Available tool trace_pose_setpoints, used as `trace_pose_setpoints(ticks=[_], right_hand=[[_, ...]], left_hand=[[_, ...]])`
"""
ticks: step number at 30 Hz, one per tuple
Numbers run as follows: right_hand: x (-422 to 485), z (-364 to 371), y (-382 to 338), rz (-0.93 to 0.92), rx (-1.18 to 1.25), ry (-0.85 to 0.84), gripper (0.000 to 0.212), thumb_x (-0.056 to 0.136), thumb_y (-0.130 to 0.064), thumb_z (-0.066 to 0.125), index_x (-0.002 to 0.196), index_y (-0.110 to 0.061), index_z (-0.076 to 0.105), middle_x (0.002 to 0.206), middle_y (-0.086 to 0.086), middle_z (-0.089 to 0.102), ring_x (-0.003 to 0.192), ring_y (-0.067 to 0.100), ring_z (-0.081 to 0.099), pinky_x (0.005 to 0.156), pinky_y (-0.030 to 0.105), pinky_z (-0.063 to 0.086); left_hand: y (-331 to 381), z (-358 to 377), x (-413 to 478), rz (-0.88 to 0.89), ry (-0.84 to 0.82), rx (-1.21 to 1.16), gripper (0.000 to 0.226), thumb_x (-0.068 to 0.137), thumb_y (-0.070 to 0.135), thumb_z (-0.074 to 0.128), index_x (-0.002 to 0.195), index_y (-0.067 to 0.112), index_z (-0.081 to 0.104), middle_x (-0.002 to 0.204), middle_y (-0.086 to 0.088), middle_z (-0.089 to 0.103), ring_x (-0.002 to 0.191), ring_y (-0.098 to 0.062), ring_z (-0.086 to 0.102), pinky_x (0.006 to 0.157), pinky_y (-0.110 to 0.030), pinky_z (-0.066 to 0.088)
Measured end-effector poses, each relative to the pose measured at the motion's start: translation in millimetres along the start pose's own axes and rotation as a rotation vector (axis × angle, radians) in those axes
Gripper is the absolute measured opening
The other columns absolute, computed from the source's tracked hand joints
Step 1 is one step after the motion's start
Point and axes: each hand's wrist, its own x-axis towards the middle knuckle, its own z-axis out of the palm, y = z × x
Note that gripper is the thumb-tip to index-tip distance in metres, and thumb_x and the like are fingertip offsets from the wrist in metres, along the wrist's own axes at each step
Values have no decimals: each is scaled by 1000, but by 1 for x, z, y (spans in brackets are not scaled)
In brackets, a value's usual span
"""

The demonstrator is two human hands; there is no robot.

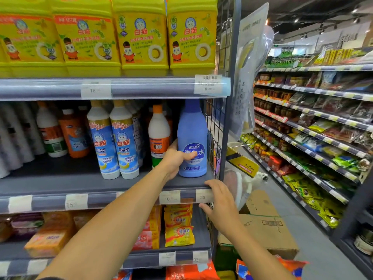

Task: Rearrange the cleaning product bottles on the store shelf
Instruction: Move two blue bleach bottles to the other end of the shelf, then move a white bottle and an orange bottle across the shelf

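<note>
Two hands in shot, both up at the middle shelf. Left hand wrapped around the lower body of a blue bottle, thumb across the front label, fingers round the far side, so gripping it. Right hand hooked over the front lip of that same shelf just below and to the right of the blue bottle, fingers on top of the edge, thumb underneath by a price tag reading 23. Loosely clamped on the shelf edge, holding no product.

Blue bottle itself: tall, rounded shoulders, narrower neck going up into the shadow under the next shelf, cap hard to make out. Solid periwinkle-blue plastic with a darker blue round label, white Chinese characters on it. Standing upright at the far right end of the shelf, right against the wire side panel.

Just left of the blue bottle, a white bottle with an orange cap and orange label, upright. Further left, a pair of white bottles with blue cat labels, side by side and touching, near the front. Beyond those, an orange bottle and another white one, a bit blurry.

Above the blue bottle, a row of big yellow jugs. Below it, yellow and orange soap packs.
</note>
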Motion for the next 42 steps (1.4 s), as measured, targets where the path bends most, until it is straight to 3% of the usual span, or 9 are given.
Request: trace_pose_setpoints(ticks=[3,7,12,16,20,34,39,42], right_hand=[[-1,1,-1,-1,-12,8,65,75,-32,78,128,-33,41,134,-9,46,127,8,37,107,28,31],[-2,0,-4,11,-30,17,63,76,-30,77,127,-31,42,134,-7,46,127,10,38,106,27,29],[-3,1,-9,24,-23,36,61,75,-27,78,126,-29,44,133,-6,48,127,11,40,105,29,32],[-3,-2,-12,-2,1,48,57,73,-22,79,123,-23,50,128,-4,51,124,15,44,101,33,38],[-4,-5,-16,13,-2,38,57,74,-22,78,124,-24,50,128,-5,51,124,15,44,101,33,38],[-4,-3,-15,37,-35,35,59,76,-26,77,128,-26,48,135,-7,47,130,12,39,104,33,36],[-3,-5,-16,53,-36,31,60,72,-24,80,124,-23,51,130,-4,51,125,16,44,100,35,38],[-2,-7,-18,57,-45,31,61,70,-25,81,122,-22,51,126,-3,53,123,18,46,99,37,40]], left_hand=[[0,-3,2,-17,-55,17,64,74,-5,74,131,14,52,110,-4,72,100,-20,69,80,-35,58],[1,0,-1,-12,-6,136,66,73,-5,76,132,11,50,119,-9,67,109,-25,64,95,-44,52],[-13,24,-26,71,396,517,70,61,11,88,117,10,45,116,-8,60,97,-21,59,74,-29,49],[-24,56,-32,181,606,666,110,53,33,93,138,7,29,136,-14,45,126,-33,44,100,-46,45],[-22,74,-20,53,666,735,119,57,39,90,144,10,15,142,-16,38,131,-37,38,102,-54,39],[-28,67,1,120,664,703,114,57,33,91,143,9,21,138,-20,41,126,-42,42,99,-55,43],[-18,60,-11,49,541,638,115,58,24,92,145,5,20,142,-21,39,132,-40,39,107,-50,38],[-15,50,-35,18,413,617,90,64,26,87,136,8,36,134,-10,49,120,-27,51,98,-38,48]])
